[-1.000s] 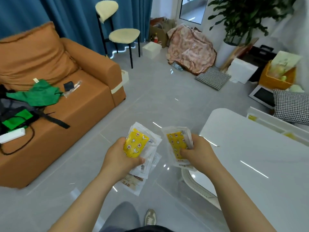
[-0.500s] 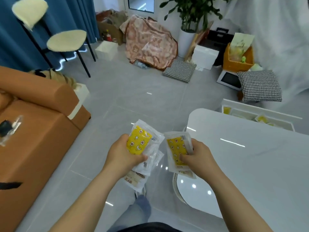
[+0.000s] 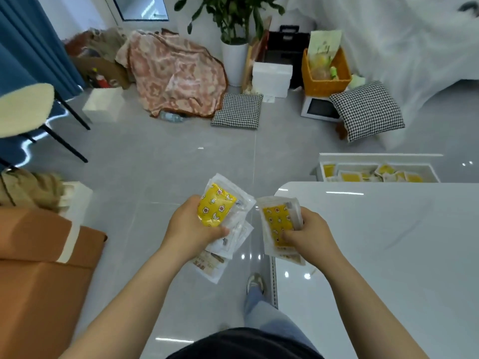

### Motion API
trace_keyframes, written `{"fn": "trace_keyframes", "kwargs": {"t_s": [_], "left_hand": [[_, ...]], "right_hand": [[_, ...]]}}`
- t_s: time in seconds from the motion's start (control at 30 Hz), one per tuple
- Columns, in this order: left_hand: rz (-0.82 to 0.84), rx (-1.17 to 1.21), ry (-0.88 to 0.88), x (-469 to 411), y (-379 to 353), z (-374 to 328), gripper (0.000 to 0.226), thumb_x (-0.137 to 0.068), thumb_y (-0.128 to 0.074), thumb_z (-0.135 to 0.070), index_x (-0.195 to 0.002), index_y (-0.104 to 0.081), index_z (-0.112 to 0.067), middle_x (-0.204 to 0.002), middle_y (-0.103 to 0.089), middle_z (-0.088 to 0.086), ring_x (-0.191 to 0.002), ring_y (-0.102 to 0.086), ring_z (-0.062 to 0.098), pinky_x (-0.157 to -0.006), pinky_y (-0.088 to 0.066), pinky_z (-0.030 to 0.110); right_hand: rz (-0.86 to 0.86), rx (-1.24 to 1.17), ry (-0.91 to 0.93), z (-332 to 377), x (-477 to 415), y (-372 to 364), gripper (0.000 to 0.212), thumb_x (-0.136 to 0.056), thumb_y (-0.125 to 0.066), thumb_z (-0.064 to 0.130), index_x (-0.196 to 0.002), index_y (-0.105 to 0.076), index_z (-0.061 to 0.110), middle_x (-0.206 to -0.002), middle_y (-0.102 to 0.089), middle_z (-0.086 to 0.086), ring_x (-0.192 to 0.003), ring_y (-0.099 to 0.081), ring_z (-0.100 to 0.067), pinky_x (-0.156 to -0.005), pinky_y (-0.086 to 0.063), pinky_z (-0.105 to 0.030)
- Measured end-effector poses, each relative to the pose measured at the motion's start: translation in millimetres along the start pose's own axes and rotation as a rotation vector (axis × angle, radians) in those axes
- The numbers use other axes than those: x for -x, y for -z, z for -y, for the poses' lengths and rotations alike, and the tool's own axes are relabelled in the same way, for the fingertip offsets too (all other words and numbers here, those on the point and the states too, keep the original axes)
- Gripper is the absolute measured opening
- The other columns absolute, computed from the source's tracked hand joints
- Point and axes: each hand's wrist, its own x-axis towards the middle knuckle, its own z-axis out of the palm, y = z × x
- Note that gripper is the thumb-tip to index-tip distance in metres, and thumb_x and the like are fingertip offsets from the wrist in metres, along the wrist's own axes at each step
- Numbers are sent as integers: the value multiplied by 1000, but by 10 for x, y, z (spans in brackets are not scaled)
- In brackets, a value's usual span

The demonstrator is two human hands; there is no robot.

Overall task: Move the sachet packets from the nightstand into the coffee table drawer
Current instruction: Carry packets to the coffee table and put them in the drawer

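Note:
My left hand (image 3: 193,228) grips a stack of clear sachet packets (image 3: 216,209) with yellow patterned contents, held over the floor. My right hand (image 3: 307,234) grips another stack of the same sachet packets (image 3: 276,221), right beside the near corner of the white coffee table (image 3: 383,255). Beyond the table's far edge its drawer (image 3: 375,158) stands pulled out, with several yellow sachets (image 3: 363,174) lying inside.
An orange sofa arm (image 3: 39,255) is at my left. A cream-seated chair (image 3: 26,107) stands far left. A pink blanket (image 3: 176,76), checked cushions (image 3: 237,111), a potted plant (image 3: 233,47), a white box (image 3: 270,79) and an orange basket (image 3: 325,81) line the far wall. Grey floor lies between.
The view has swung right and I have stepped along the table's end: the sofa has slid off left and the drawer with its sachets has come into sight. Both hands keep their packets.

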Motion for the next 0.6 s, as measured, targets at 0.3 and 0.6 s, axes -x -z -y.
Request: {"fn": "trace_keyframes", "kwargs": {"t_s": [0.3,0.6], "left_hand": [[19,-28,4,-1131,82,-604,48,-63,-86,-29,-97,-54,-22,-84,-58,-11,-73,-53,4,-54,-36,22],[151,-79,-75,-2512,245,-967,49,-62,-87,-29,-97,-53,-22,-84,-56,-10,-76,-54,12,-56,-36,22]], "right_hand": [[-90,-17,-51,352,-1082,430,12,-73,-63,-1,-82,-64,6,-78,-66,-12,-68,-60,-24,-62,-52,-31],[-182,-52,-150,779,-2084,470,29,-74,-65,-4,-68,-55,23,-75,-65,-5,-72,-63,-22,-69,-55,-35]]}}
